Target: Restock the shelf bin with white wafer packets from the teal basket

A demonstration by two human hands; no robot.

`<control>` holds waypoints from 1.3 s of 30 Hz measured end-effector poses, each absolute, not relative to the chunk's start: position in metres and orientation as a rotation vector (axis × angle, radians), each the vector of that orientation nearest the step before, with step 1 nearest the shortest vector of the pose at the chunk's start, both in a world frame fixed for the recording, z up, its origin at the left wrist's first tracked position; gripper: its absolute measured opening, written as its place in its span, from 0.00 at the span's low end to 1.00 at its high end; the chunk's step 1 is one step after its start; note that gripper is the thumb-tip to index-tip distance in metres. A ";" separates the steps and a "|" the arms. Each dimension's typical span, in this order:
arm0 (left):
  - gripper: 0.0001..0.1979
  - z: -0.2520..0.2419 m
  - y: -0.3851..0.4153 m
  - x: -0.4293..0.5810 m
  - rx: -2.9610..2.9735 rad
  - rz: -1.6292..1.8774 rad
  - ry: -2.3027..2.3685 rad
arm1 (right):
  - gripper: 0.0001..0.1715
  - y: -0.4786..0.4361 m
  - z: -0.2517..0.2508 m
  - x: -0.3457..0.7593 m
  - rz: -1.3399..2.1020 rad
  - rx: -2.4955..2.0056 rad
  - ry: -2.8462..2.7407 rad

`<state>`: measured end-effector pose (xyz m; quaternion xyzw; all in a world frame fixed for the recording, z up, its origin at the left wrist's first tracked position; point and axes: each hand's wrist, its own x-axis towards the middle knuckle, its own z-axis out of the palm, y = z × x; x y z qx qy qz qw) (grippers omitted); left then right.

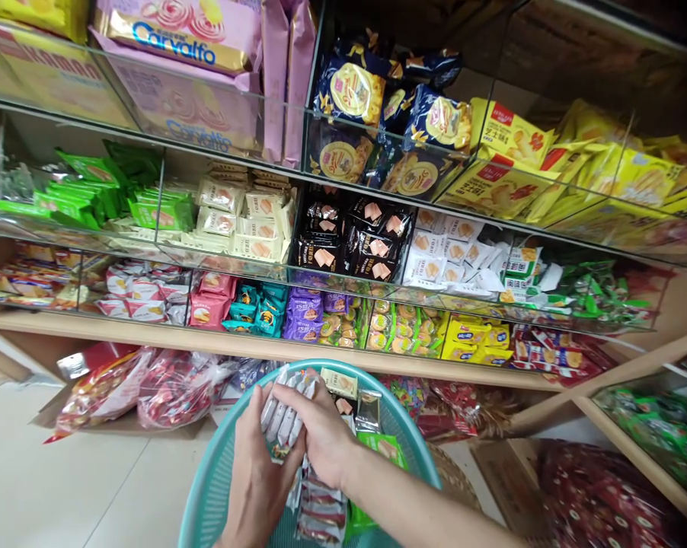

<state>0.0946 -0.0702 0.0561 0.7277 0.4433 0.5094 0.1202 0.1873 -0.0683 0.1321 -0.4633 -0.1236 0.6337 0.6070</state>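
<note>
The left hand [263, 468] and the right hand [324, 434] came together, each curled partway shut round one clutch of pale packets [286, 411]. The left cupped it from the near left side, the right from the right with its thumb over the top; the fingers underneath were hidden, so how tightly they gripped could not be told. The packets stood on edge, side by side, between the two palms, above a teal basket [213, 450] whose rim curved round beyond both hands. In the basket, just past the right hand, lay a cream packet [339, 383] and a silver packet [369, 411]; a green packet [390, 449] showed beside the right wrist, and a stack [321, 508] of wrapped snacks sat between the forearms. Ahead of the hands ran a shelf [252, 346], with purple packs [303, 316] and yellow packs [476, 339] in its lowest row and black packs [372, 243] higher up. Beyond the left hand, below the shelf, lay bulging bags [177, 388].
</note>
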 end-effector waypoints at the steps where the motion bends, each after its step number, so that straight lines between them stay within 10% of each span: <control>1: 0.45 0.057 -0.070 0.095 2.133 1.513 1.277 | 0.37 -0.068 0.132 0.187 1.474 -1.070 -0.272; 10: 0.45 0.061 -0.073 0.089 2.112 1.561 1.225 | 0.66 -0.071 0.138 0.184 1.481 -1.089 -0.259; 39: 0.40 0.067 -0.063 0.052 1.833 1.456 1.260 | 0.59 -0.056 0.112 0.200 1.156 -1.483 -0.960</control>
